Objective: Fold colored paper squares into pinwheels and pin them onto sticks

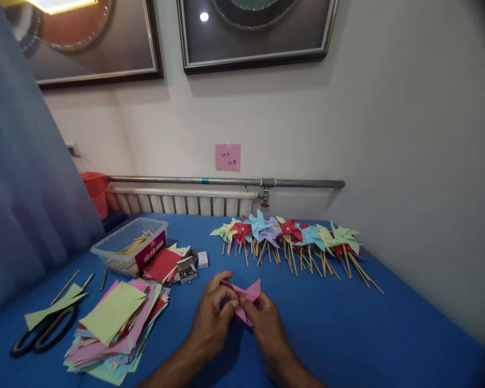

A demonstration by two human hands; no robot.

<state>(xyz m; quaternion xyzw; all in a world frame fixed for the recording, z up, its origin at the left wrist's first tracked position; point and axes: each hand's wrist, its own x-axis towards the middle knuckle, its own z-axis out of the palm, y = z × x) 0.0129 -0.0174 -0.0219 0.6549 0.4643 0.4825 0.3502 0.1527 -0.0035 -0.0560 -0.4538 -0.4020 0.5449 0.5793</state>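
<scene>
Both hands, left hand (212,315) and right hand (262,318), pinch one pink paper (244,295) at lower centre. Clear tub (129,245) at left holds sticks. Two small boxes (187,269) beside it on the tabletop (347,323).

Left hand (212,318) and right hand (267,323) meet fingertip to fingertip, fingers pinched, forearms converging.
</scene>
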